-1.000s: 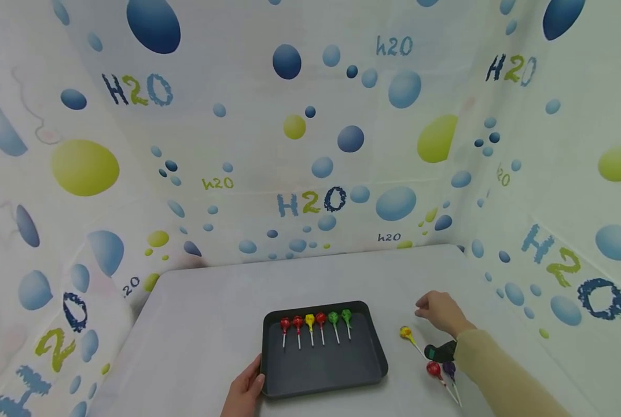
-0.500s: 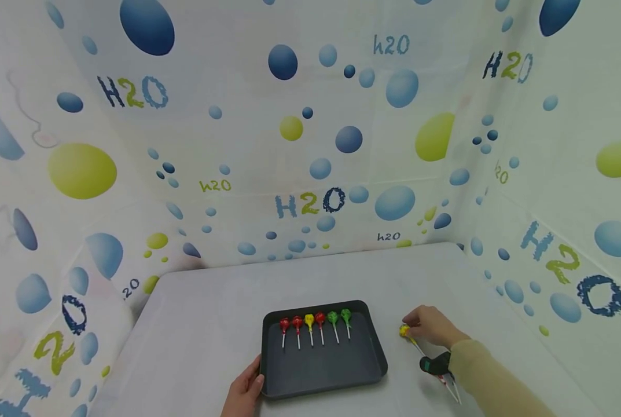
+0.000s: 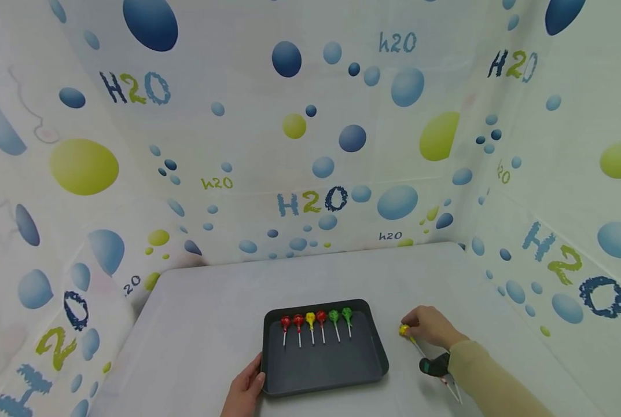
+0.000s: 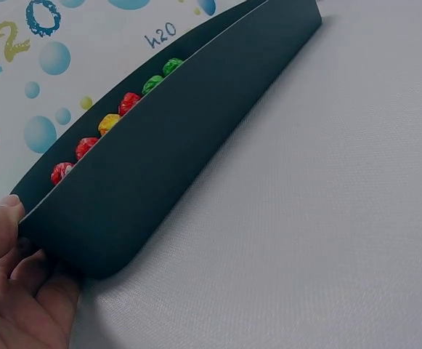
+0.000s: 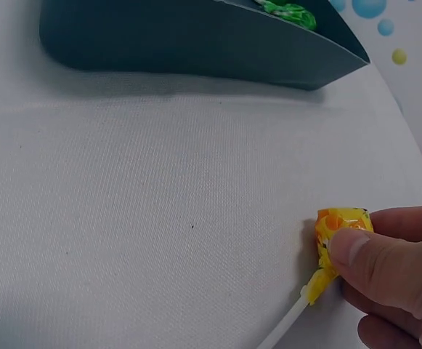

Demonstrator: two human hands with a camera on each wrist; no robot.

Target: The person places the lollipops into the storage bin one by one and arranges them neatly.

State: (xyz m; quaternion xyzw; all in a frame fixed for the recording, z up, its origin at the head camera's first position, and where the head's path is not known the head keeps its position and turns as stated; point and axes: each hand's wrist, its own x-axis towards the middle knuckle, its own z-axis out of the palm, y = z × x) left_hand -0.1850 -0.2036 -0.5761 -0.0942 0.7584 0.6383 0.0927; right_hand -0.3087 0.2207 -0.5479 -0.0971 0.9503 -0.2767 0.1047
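Note:
My right hand [image 3: 434,326] pinches the wrapped head of a yellow lollipop [image 5: 334,225] between thumb and fingers; its white stick slants down toward me on the table. At the left side of a dark grey tray [image 3: 323,370], my left hand [image 3: 244,389] grips the rim, thumb on top and fingers against the outside, as the left wrist view shows. Inside the tray lies a row of lollipops with sticks toward me: two red, a yellow lollipop [image 3: 311,320], another red, then two green, ending with a green lollipop [image 3: 347,314] at the right.
White lollipop sticks [image 3: 453,389] show under my right wrist, their heads hidden by the wrist strap [image 3: 435,365] and sleeve. A white cloth covers the table [image 3: 206,313]. Printed curtains [image 3: 310,139] enclose its back and sides.
My right hand has come down and toward me onto the yellow lollipop's head and now pinches it. Its wrist now covers the red and purple lollipop heads. The left hand and tray stay put.

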